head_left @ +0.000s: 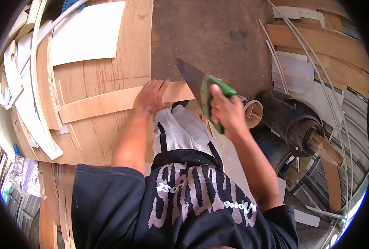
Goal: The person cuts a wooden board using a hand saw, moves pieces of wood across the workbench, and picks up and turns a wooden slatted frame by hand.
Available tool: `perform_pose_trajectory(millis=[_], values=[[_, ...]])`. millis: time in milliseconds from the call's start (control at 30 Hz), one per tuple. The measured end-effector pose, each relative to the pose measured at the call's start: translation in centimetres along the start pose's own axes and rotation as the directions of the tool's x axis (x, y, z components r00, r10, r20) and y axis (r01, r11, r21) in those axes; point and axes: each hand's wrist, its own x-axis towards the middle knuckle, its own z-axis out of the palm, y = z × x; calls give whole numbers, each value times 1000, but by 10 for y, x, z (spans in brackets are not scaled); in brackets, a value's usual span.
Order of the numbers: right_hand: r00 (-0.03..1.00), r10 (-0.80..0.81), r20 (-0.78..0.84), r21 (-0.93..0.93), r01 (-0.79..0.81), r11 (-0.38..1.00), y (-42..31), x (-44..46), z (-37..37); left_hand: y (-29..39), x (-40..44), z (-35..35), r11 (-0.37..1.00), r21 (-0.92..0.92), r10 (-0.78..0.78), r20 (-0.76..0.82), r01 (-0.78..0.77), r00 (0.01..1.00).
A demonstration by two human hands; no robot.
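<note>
A hand saw (191, 77) with a green handle is held in my right hand (229, 111), whose fingers close round the grip. Its blade slants up to the left, alongside the right end of a long light-wood strip (103, 101); whether the teeth touch the wood I cannot tell. My left hand (151, 96) grips that strip near its right part, fingers over the far edge. The strip lies across a plywood sheet (97, 141), its right end reaching past the sheet's edge.
A white panel (89, 35) lies on the plywood at the upper left, with several thin strips beside it. Dark brown board (205, 31) lies ahead. To my right are a black cylindrical container (290, 116), an open round tube (254, 114) and stacked planks (304, 39).
</note>
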Motion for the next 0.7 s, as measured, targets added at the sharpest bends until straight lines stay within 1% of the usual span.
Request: perform_pose_trajectory(millis=[67,133,233,267,300,333,400,433,467,500,567,633,700], values=[[1000,-28,14,-11,28,1000,7,26,11,-4,2,1,997,-61,40,-55,-44,998],[997,-47,61,-11,48,999,5,57,25,-5,4,-4,998,-46,41,-74,-45,996],[996,-84,41,11,83,996,6,81,38,-3,3,-8,997,-40,64,-68,-67,996],[994,-91,63,-51,94,994,6,80,37,-2,2,-8,996,-47,69,-59,-72,996],[992,-93,80,-115,102,988,5,77,36,-2,0,-6,996,-53,71,-54,-74,996],[993,-90,77,-121,99,988,6,70,32,-3,0,-3,994,-68,82,-61,-86,995],[991,-64,114,-24,67,997,8,50,22,-7,3,-1,993,-81,78,-75,-84,994],[991,-58,117,-27,61,998,6,34,18,-8,2,-1,992,-61,109,-87,-114,990],[993,-53,104,10,53,999,-1,15,13,-8,1,-1,988,-40,143,-98,-147,985],[995,-53,88,49,49,998,-7,0,8,-7,0,-1,988,-39,145,-98,-150,985],[998,-47,51,41,45,998,-12,-24,0,-6,1,-2,991,-16,132,-101,-134,986],[999,-39,11,33,39,999,-12,-25,-4,-6,2,-2,992,-14,126,-89,-128,988],[999,-26,46,33,24,999,-12,-12,-6,-5,3,-2,994,-17,111,-71,-112,991]])
